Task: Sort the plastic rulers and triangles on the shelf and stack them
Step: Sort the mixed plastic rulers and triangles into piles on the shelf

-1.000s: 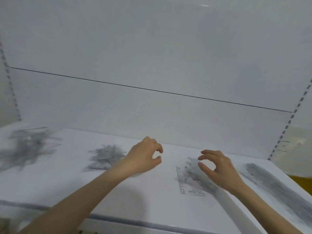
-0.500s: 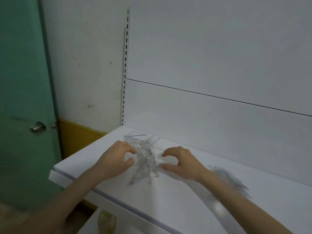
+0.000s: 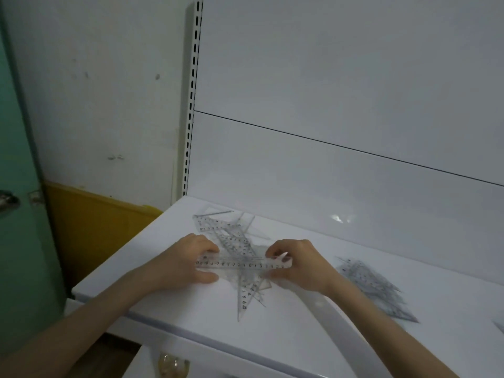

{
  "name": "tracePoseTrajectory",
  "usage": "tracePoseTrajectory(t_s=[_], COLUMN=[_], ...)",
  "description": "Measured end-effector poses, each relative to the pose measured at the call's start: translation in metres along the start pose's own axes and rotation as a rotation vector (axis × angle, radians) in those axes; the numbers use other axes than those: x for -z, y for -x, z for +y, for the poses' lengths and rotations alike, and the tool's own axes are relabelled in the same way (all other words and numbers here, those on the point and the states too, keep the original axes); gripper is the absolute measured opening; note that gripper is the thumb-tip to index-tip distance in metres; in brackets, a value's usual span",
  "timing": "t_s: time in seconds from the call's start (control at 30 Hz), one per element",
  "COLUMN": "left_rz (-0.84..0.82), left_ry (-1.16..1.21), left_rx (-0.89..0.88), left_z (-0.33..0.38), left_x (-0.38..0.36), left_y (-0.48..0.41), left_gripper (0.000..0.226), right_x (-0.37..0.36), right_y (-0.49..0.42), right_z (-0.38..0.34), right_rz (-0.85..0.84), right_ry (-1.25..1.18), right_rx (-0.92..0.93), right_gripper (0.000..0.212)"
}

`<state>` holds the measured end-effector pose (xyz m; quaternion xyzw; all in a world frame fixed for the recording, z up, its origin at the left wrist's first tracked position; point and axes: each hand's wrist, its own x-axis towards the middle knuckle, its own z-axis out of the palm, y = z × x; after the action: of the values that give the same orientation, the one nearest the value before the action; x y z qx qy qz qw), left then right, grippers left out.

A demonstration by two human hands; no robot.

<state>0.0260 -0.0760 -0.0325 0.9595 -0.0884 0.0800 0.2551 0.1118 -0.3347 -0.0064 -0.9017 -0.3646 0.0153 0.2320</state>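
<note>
One clear ruler [image 3: 240,264] was held level between both hands, just above a jumbled heap [image 3: 231,236] of clear rulers and triangles. The ruler's left end was pinched by the left hand [image 3: 182,266], fingers curled over the far edge, thumb at the near edge. Its right end was pinched by the right hand [image 3: 300,266], fingertips on top. The heap was spread at the left end of the white shelf [image 3: 272,339], under and beyond the hands, with one long piece pointing toward the front edge. A second pile [image 3: 373,285] was seen just right of the right wrist, apart from the heap. A green door [image 3: 19,159] was seen far left.
</note>
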Motion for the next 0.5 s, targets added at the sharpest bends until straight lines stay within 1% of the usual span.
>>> tracePoseTrajectory(t_s=[0.07,0.13,0.23,0.27,0.3,0.33,0.37,0.4,0.43,0.47,0.5], left_rz=[0.033,0.028,0.004,0.015,0.023,0.008,-0.033,-0.085,-0.135,-0.157,-0.153], left_ry=[0.031,0.029,0.021,-0.004,-0.055,-0.122,-0.176,-0.197,-0.189,-0.178,-0.184], left_rx=[-0.021,-0.039,-0.056,-0.073,-0.099,-0.117,-0.106,-0.067,-0.015,0.006,-0.002], left_z=[0.0,-0.001,-0.002,0.0,0.001,0.004,0.005,0.008,0.01,0.011,0.011], left_x=[0.001,0.002,0.002,0.002,0.001,0.001,0.0,0.0,0.001,0.001,0.002], left_y=[-0.002,-0.005,-0.008,-0.008,-0.008,-0.008,-0.008,-0.009,-0.011,-0.012,-0.013], left_gripper=[0.054,0.055,0.052,0.055,0.062,0.073,0.084,0.09,0.088,0.078,0.064], right_x=[0.009,0.017,0.028,0.032,0.036,0.039,0.042,0.045,0.046,0.047,0.049], right_y=[0.007,0.017,0.032,0.036,0.04,0.043,0.047,0.05,0.053,0.056,0.059], right_z=[0.003,0.008,0.017,0.019,0.022,0.024,0.026,0.028,0.03,0.031,0.033], right_rz=[0.007,0.016,0.043,0.056,0.072,0.091,0.113,0.132,0.146,0.157,0.167], right_ry=[-0.005,-0.02,-0.046,-0.053,-0.06,-0.071,-0.09,-0.111,-0.13,-0.144,-0.155], right_rx=[0.008,-0.001,-0.044,-0.059,-0.074,-0.089,-0.104,-0.121,-0.135,-0.147,-0.156], right_gripper=[0.027,0.023,0.026,0.026,0.025,0.024,0.023,0.023,0.023,0.023,0.023])
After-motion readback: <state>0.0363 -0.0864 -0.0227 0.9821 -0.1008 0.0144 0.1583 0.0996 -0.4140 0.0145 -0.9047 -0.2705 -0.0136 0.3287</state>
